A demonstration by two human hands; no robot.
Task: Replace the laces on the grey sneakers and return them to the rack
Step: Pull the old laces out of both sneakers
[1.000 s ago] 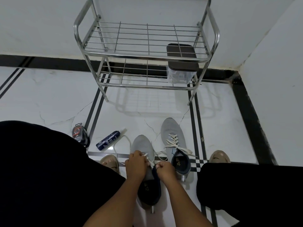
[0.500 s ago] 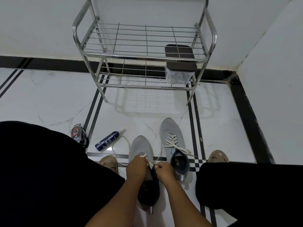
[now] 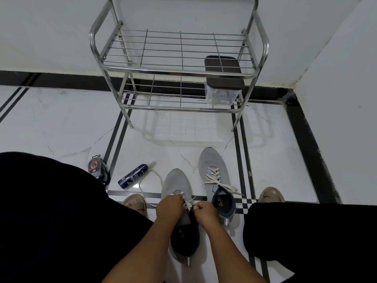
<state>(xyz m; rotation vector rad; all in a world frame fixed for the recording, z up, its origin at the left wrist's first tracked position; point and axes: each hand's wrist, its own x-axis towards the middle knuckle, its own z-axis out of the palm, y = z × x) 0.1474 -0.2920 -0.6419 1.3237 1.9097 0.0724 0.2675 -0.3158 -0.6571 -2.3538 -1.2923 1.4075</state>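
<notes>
1. A chrome wire shoe rack (image 3: pixel 179 68) with two grid shelves is taken as the landmark; it stands on the white marble floor (image 3: pixel 61 123) against the white wall.
2. On the rack's lower shelf, at its right end, a clear plastic box with a dark brown lid (image 3: pixel 223 78) is seen.
3. In front of the rack, toes pointed toward it, two grey knit sneakers are set side by side on the floor.
4. The right grey sneaker (image 3: pixel 214 176), nearer the rack, is laced with a cream flat lace (image 3: pixel 215 177) whose ends trail loose over its dark collar.
5. The left grey sneaker (image 3: pixel 175 182) lies just beside it, slightly farther from the rack, and a second cream lace (image 3: pixel 146 180) loops from its eyelets out across the floor to the left.
6. The left hand (image 3: pixel 170 208) is closed over the throat of the left sneaker, fingers curled and pinched on the lace.
7. The right hand (image 3: pixel 205 212) is likewise curled tight, its fingertips pinched on lace at the tongue; the two hands are nearly touching.
8. Farther left of the sneakers, in front of the rack's left leg, a dark blue cylindrical spray bottle (image 3: pixel 133 176) lies on its side, with a round black packaged item (image 3: pixel 97 167) beyond it.
9. Beige sandalled feet (image 3: pixel 271 195) are seen at either side of the sneakers.
</notes>
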